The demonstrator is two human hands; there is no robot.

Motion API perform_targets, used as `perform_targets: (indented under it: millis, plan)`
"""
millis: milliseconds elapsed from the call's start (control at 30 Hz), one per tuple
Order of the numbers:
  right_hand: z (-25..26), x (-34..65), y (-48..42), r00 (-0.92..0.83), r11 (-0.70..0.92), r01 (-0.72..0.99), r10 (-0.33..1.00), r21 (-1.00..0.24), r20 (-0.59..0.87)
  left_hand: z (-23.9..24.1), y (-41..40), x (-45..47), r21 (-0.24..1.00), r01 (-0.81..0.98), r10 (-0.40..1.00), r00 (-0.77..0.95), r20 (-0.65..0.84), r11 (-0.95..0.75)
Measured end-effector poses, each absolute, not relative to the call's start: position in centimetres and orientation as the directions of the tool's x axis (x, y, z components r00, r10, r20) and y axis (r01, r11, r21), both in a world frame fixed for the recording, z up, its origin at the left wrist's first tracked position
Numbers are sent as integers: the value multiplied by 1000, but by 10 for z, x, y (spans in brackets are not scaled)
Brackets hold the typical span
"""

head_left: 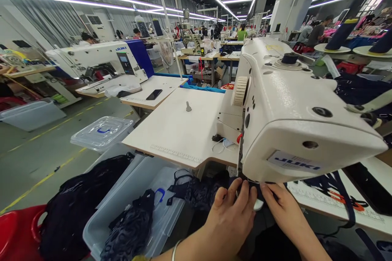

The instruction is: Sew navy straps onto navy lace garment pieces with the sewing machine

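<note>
A dark navy bra (203, 189) lies under the head of a white sewing machine (294, 110), its strap and patterned cup trailing left over a plastic bin. My left hand (231, 214) is at the needle area, its bent fingers gripping the bra's edge against the machine bed. Close beside it, my right hand (283, 204) pinches the dark fabric between thumb and fingers. The machine head hides the needle, and the fingers cover most of the piece being held.
A clear bin (165, 234) with navy bras (131, 228) stands left below the white tabletop (174, 126). Dark garments (82, 195) hang over a red tub (18, 232). Orange-handled scissors (352, 202), navy straps and a black phone (369, 187) lie at right.
</note>
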State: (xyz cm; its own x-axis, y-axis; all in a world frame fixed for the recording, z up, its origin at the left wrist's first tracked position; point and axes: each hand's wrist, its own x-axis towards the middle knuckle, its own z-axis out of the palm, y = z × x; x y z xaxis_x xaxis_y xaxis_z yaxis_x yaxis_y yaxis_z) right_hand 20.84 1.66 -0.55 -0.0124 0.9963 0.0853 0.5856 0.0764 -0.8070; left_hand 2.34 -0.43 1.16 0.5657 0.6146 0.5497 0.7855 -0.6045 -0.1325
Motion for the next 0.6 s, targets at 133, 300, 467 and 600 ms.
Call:
perform_targets:
  millis: [133, 300, 467, 600]
  plan:
    - [-7, 208, 16, -15, 74, 601, 997, -796, 81, 11, -4, 25, -139, 793, 610, 555, 566, -592]
    - [-5, 207, 16, 1, 82, 604, 995, -793, 104, 5, -6, 26, -131, 798, 621, 550, 559, -588]
    - [-3, 207, 16, -2, 101, 613, 992, -783, 126, 3, -7, 27, -147, 811, 618, 536, 575, -566]
    - [-3, 206, 16, 3, 98, 618, 992, -780, 126, 3, -8, 29, -135, 818, 616, 519, 593, -559]
